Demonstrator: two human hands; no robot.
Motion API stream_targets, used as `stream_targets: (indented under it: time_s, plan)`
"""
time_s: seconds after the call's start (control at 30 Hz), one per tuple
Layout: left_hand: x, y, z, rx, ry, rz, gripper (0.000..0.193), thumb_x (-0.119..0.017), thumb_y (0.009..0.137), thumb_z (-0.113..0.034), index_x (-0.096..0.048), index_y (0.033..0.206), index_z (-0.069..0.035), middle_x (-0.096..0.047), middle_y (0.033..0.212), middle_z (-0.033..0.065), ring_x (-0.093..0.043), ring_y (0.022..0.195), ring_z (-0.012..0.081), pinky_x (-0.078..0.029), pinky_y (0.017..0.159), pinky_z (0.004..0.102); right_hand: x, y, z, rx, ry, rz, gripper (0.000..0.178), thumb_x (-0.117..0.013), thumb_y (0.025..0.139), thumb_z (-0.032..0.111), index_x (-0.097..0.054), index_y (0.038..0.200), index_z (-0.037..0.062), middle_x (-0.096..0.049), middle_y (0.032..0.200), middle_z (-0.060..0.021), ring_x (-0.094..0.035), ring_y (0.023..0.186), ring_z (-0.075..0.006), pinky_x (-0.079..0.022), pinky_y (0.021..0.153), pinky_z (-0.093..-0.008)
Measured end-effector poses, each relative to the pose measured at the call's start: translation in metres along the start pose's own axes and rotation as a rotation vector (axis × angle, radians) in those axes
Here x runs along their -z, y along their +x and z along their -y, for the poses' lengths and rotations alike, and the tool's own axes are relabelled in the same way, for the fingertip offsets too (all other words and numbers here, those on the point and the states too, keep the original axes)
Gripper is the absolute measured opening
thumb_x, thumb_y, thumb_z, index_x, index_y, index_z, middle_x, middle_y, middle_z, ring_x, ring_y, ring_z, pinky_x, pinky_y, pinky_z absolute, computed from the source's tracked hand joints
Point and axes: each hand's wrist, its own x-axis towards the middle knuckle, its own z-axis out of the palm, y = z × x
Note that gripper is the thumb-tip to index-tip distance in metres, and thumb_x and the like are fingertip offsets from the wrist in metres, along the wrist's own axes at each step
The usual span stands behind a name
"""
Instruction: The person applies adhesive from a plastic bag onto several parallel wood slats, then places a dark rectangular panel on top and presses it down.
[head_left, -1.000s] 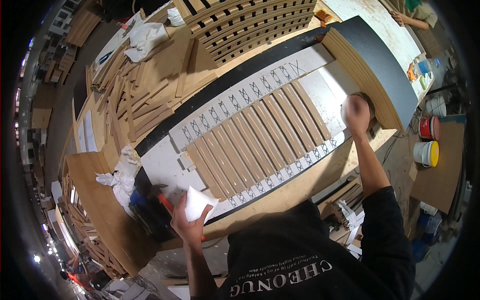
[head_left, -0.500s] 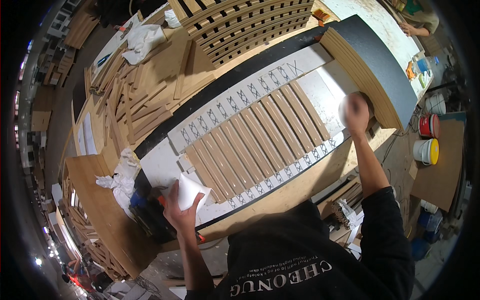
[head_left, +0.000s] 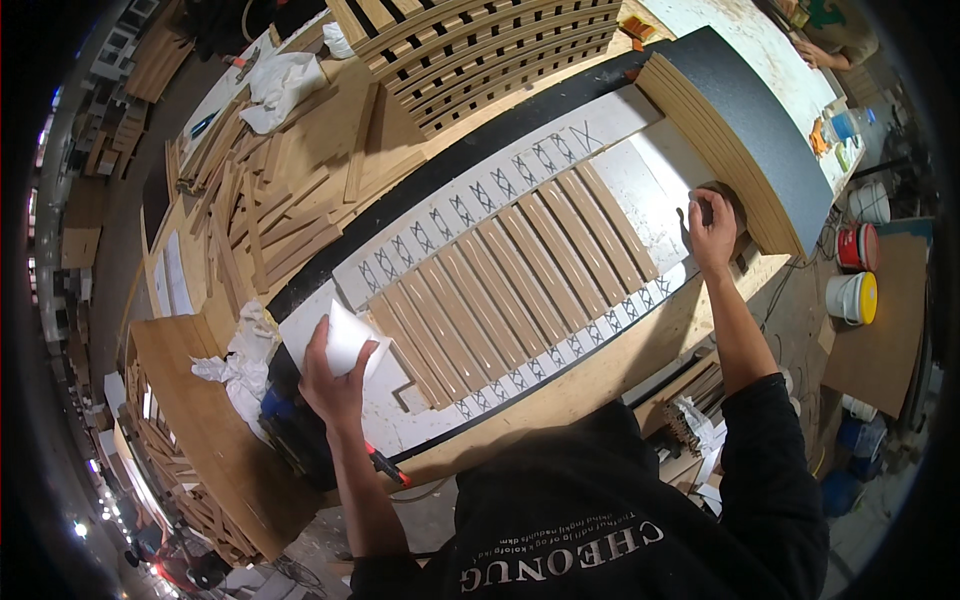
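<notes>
Left hand (head_left: 335, 385): closing its fingers around a folded white sheet (head_left: 348, 338), holding it over the near left end of the white panel (head_left: 640, 195).
Right hand (head_left: 712, 232): curling, fingers bent, around a small dark object (head_left: 722, 195) at the far right end of the same panel; what the object is cannot be told.
Between the hands: a row of brown wooden slats (head_left: 510, 275) lying side by side on the white panel, running crosswise to the two patterned white strips (head_left: 470, 205) that are bordering them along the far and near edges.
Beyond the right hand: a stack of boards with a dark top face (head_left: 755, 120) standing just beside the fingers.
Beyond the slats: a slatted wooden panel (head_left: 480, 50) lying further away on the bench.
Left of the left hand: crumpled white cloth (head_left: 235, 365) lying near the wrist, and a heap of loose wood offcuts (head_left: 260, 215) spreading further off.
Below the left wrist: a red-handled tool (head_left: 385, 463) resting at the bench edge.
Right of the right forearm: a red tub (head_left: 858, 245) and a white tub with a yellow lid (head_left: 852, 297) sitting on the floor
</notes>
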Motion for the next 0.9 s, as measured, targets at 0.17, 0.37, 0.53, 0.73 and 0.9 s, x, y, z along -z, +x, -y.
stream_targets:
  time_s: [0.17,0.37,0.53,0.73,0.9]
  plan:
    - [-0.004,0.021,0.003,0.088,0.02,0.024,0.06,-0.084,0.065,-0.027,-0.059,0.114,-0.002,-0.066,0.105,0.0157,-0.065,0.093,0.0313,-0.052,0.078,0.0363,0.001,-0.001,0.002,-0.01,0.029,-0.002,0.02,-0.062,0.08,0.018,-0.063,0.097,0.0074,-0.06,0.089,-0.011,-0.059,0.082,-0.026,-0.047,0.075,-0.0342]
    - [-0.009,0.036,0.006,0.058,-0.014,0.014,0.058,-0.084,0.064,-0.022,-0.06,0.112,0.002,-0.065,0.106,0.0174,-0.065,0.094,0.0315,-0.052,0.079,0.0356,0.002,-0.001,0.001,-0.003,0.0,-0.003,0.021,-0.062,0.08,0.019,-0.063,0.098,0.0073,-0.06,0.09,-0.0117,-0.059,0.083,-0.0275,-0.047,0.075,-0.0344]
    - [-0.02,0.039,0.005,0.044,-0.058,-0.015,0.058,-0.083,0.067,-0.019,-0.058,0.115,0.003,-0.065,0.107,0.0177,-0.064,0.094,0.0313,-0.051,0.081,0.0349,0.003,0.001,-0.005,-0.017,-0.015,0.0,0.021,-0.062,0.08,0.02,-0.063,0.098,0.0076,-0.06,0.091,-0.0115,-0.058,0.084,-0.0284,-0.047,0.076,-0.035]
    - [0.039,0.028,0.005,0.594,-0.621,-0.347,0.045,-0.065,0.085,-0.03,-0.055,0.115,0.002,-0.063,0.101,0.0143,-0.063,0.088,0.0217,-0.052,0.076,0.0341,-0.007,0.0,-0.001,-0.015,0.038,0.021,0.023,-0.062,0.081,0.019,-0.064,0.1,0.0079,-0.062,0.097,-0.0119,-0.059,0.09,-0.0278,-0.046,0.081,-0.0347]
    - [0.096,-0.018,0.028,0.737,-1.635,-0.301,0.088,-0.032,0.081,-0.078,-0.042,0.132,-0.007,-0.062,0.098,0.0157,-0.059,0.062,0.0238,-0.048,0.047,0.0312,0.006,-0.001,-0.024,-0.09,0.206,0.096,0.026,-0.059,0.088,0.016,-0.062,0.108,0.0001,-0.063,0.106,-0.0124,-0.059,0.097,-0.0221,-0.045,0.086,-0.0331]
